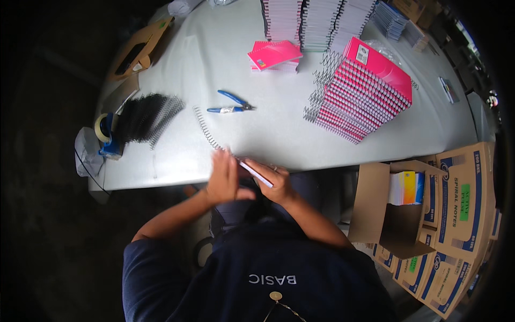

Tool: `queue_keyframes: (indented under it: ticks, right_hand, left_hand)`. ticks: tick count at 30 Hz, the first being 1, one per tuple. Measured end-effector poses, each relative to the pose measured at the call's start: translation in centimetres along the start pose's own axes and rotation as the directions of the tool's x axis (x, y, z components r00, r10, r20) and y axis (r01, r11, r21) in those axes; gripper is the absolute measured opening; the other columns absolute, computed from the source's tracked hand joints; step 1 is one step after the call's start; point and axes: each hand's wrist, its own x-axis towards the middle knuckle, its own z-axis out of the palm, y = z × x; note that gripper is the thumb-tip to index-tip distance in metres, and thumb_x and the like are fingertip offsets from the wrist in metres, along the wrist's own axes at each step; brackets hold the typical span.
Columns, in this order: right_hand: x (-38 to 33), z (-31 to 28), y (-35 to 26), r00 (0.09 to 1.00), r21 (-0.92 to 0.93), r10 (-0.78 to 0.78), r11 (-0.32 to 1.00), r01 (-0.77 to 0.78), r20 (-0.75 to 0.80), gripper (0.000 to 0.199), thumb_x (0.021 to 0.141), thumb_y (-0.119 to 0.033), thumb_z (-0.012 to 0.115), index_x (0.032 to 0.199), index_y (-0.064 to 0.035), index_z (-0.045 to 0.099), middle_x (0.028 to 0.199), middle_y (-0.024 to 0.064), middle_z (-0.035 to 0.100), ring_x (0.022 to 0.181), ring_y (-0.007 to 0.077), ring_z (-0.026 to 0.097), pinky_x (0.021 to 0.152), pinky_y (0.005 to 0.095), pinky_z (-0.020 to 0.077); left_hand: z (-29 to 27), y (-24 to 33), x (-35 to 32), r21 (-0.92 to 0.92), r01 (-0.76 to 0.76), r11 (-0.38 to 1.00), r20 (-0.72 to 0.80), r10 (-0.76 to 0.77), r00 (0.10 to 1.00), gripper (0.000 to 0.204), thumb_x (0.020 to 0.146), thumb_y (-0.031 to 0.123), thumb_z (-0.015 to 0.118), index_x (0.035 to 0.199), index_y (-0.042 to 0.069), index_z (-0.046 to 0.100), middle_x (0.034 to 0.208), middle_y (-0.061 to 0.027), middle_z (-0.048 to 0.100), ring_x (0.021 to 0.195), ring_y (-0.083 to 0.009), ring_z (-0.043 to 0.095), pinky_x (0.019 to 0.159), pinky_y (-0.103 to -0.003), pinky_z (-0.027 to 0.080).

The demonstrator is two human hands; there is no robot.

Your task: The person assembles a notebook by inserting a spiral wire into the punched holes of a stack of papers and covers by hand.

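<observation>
My right hand point(279, 185) grips a thin notebook block point(256, 174) with a pink cover edge at the table's near edge. My left hand point(224, 178) is flat with fingers spread, blurred, pressed against the notebook's left end. A long wire spiral point(206, 127) lies on the grey table point(279, 134) and runs down toward the notebook, its lower end by my left fingers.
Blue-handled pliers point(230, 104) lie mid-table. A heap of black spirals point(145, 118) and a tape dispenser point(106, 134) sit left. A slanted stack of pink spiral notebooks point(359, 91) stands right, more stacks point(316, 21) at the back. Open cardboard boxes point(429, 209) are at lower right.
</observation>
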Motion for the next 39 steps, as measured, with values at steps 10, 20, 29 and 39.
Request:
queue_keyframes:
  ticks: [10,20,29,39]
  right_hand:
    - [-0.6,0.1,0.1,1.000,-0.076,0.016,0.997,-0.017,-0.013,0.047,0.075,0.005,0.061,0.122,-0.0016,0.056,0.110,0.0148,0.063,0.099,0.0292,0.063,0.083,0.0380,0.0511]
    - [-0.3,0.2,0.8,0.999,-0.048,-0.007,0.999,0.009,0.043,0.038,0.077,-0.005,0.064,0.114,-0.0015,0.059,0.115,0.0135,0.061,0.102,0.0289,0.062,0.085,0.0381,0.0510]
    - [1.3,-0.4,1.6,0.978,0.134,0.164,0.974,-0.181,0.126,0.042,0.079,-0.006,0.063,0.121,-0.0078,0.056,0.110,0.0156,0.063,0.096,0.0315,0.063,0.080,0.0358,0.0516]
    - [1.6,-2.0,3.2,0.973,0.216,0.193,0.952,-0.217,0.126,0.030,0.078,-0.006,0.060,0.108,-0.0038,0.060,0.094,0.0167,0.066,0.084,0.0286,0.067,0.069,0.0344,0.0509]
  left_hand:
    - [-0.1,2.1,0.3,-0.172,-0.092,0.981,0.057,0.103,0.993,0.107,0.073,0.077,0.044,0.130,-0.012,0.034,0.133,-0.0350,0.032,0.122,-0.0541,0.032,0.101,-0.063,0.020]
    - [-1.1,3.7,1.7,-0.330,-0.105,0.938,0.146,0.161,0.976,0.099,0.074,0.074,0.046,0.134,-0.005,0.036,0.144,-0.0313,0.017,0.131,-0.0525,0.020,0.103,-0.064,0.014]
    - [0.5,3.2,2.5,-0.209,-0.171,0.963,0.091,0.193,0.977,0.097,0.078,0.067,0.048,0.132,-0.012,0.032,0.129,-0.0379,0.034,0.121,-0.0549,0.033,0.100,-0.061,0.025]
    - [-4.6,5.3,13.9,-0.077,0.017,0.997,0.228,0.001,0.974,0.034,0.069,0.019,0.075,0.101,0.015,0.064,0.102,0.0034,0.061,0.093,-0.0151,0.055,0.084,-0.038,0.032]
